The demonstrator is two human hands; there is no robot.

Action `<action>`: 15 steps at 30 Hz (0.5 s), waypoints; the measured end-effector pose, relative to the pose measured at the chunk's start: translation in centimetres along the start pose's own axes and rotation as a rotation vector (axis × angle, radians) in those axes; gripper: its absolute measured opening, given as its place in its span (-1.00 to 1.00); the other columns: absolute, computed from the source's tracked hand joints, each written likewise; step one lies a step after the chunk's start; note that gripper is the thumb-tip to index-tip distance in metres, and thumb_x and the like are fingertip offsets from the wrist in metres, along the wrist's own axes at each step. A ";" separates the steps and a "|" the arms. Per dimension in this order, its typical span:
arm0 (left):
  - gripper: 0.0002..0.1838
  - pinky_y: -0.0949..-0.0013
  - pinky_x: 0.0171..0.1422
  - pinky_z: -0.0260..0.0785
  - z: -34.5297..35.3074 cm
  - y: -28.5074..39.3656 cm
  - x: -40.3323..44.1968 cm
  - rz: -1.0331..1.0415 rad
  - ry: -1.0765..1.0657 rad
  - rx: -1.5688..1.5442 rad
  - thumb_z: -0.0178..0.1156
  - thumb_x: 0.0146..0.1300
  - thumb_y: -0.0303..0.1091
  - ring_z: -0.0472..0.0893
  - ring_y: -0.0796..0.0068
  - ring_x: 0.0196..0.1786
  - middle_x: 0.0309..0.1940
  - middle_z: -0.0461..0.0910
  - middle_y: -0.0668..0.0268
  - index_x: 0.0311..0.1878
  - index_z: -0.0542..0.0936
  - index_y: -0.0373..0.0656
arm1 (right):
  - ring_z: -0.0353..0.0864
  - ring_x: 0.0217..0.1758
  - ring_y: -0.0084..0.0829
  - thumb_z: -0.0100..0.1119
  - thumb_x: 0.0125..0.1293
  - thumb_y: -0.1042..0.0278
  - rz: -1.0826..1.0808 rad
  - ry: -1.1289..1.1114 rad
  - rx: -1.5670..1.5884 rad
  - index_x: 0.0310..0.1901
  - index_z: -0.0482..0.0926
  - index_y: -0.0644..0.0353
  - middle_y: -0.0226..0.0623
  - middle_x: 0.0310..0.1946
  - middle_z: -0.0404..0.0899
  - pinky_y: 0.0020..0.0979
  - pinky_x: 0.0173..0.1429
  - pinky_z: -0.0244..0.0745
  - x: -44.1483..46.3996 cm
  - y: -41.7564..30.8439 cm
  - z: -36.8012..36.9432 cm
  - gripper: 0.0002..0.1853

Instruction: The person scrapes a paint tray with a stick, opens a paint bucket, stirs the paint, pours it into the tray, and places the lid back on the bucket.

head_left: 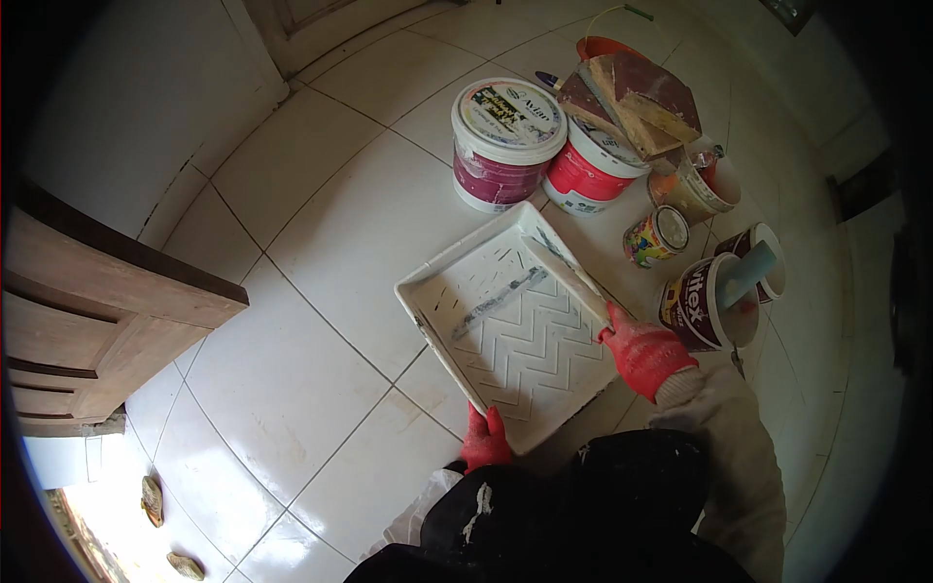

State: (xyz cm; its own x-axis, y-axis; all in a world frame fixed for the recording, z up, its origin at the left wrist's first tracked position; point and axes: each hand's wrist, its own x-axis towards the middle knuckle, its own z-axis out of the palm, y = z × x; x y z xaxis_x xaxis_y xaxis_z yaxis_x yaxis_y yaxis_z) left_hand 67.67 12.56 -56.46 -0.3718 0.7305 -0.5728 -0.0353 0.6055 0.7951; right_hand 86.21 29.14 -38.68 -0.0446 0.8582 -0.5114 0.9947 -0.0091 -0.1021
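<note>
A white paint tray [525, 340] with a zigzag ribbed floor and grey paint marks is held above the tiled floor, between both hands. My left hand [485, 439], in a red glove, grips its near left edge, with the thumb over the rim. On the right edge my right hand [646, 352], also gloved in red, is closed round the rim. Part of each hand's fingers is hidden by the tray. Just beyond the tray stand a white and purple paint bucket [501, 175] and a red and white bucket [583, 180].
Stacked wooden pieces [646, 102] lie on the red bucket. To the right are a small colourful can [655, 236], a dirty tub [692, 189] and a dark Vitex bucket [692, 303]. A wooden door [107, 321] stands at the left, with sandals [153, 500] near the doorway.
</note>
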 end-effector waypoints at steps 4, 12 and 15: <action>-0.44 0.35 0.29 0.33 -0.9 1.0 0.4 0.034 0.004 -0.177 0.04 0.46 -0.23 0.55 0.38 0.22 0.17 0.59 0.21 0.48 0.25 -0.09 | 0.64 -0.18 0.06 0.04 0.44 0.11 -0.124 0.162 -0.183 0.35 0.25 0.02 -0.03 -0.25 0.64 0.00 -0.12 0.47 2.5 2.0 0.0 -0.49; -0.38 0.25 0.29 0.31 -8.3 0.4 4.1 0.091 -0.168 0.149 0.02 0.42 0.02 0.55 0.10 0.23 0.11 0.62 0.11 0.50 0.23 0.15 | 0.66 -0.27 -0.03 0.16 0.36 0.11 -0.249 0.165 -0.473 0.39 0.23 -0.15 -0.12 -0.34 0.63 -0.04 -0.31 0.48 4.4 5.4 -4.3 -0.40; -0.38 0.25 0.28 0.32 -8.8 0.5 4.5 0.102 -0.196 0.227 0.01 0.42 0.02 0.56 0.11 0.23 0.11 0.62 0.12 0.50 0.22 0.15 | 0.65 -0.34 -0.06 0.19 0.33 0.14 -0.325 0.112 -0.621 0.35 0.27 -0.14 -0.14 -0.42 0.61 -0.05 -0.39 0.45 6.2 5.2 -6.0 -0.43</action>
State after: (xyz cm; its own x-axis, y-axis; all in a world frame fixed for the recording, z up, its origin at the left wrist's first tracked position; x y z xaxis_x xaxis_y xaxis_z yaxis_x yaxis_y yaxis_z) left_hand 57.81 13.39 -56.94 -0.1757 0.8247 -0.5376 0.2094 0.5649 0.7981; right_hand 91.62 37.45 -37.26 -0.3710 0.8157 -0.4438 0.8029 0.5219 0.2882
